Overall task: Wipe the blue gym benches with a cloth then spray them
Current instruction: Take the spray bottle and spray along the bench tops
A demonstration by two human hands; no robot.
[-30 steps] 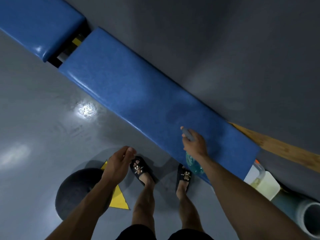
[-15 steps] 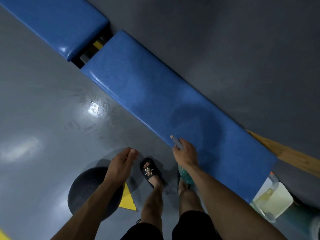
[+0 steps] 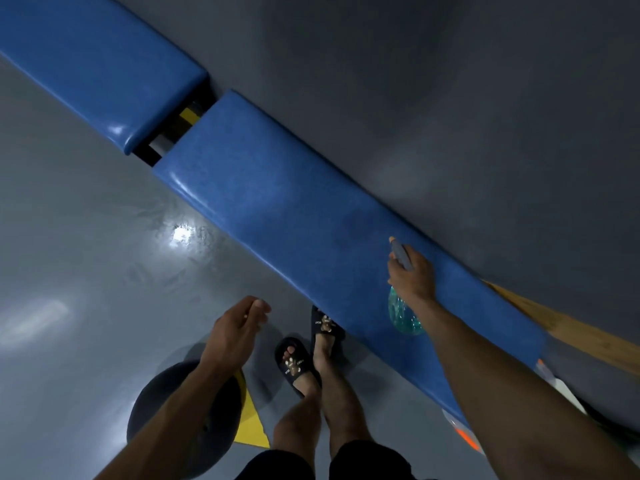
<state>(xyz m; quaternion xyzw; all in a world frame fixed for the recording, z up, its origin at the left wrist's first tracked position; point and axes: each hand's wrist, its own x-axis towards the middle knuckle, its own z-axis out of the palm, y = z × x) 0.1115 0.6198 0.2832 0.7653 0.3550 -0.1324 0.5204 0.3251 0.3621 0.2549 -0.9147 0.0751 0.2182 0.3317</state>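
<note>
**Spray bottle over near bench, left hand free**

Head view. Small white lettering on both sandal straps, too small to read; no other writing legible.

Two blue padded benches in a row, running diagonally from upper left to lower right against a grey wall [image 3: 450,98]. Near bench [image 3: 294,216]: long, mottled blue vinyl, glossy along its front edge, darker patch on top ahead of the nozzle. Far bench [image 3: 86,64]: same blue, rounded end, parted from the near one by a narrow gap showing black and yellow frame parts.

One spray bottle [image 3: 401,313]: clear teal body, grey trigger head with a pale tip, held above the near bench's right half. Right hand [image 3: 414,277] curled round the bottle's neck and trigger. Left hand [image 3: 235,329] over the floor, fingers loosely bent, holding nothing.

Two black sandals [image 3: 294,363] on a shiny grey floor [image 3: 69,271]. One dark round disc [image 3: 180,407] under the left forearm; one yellow triangle [image 3: 249,424] beside it. One wooden strip [image 3: 571,334] behind the bench's right end.
</note>
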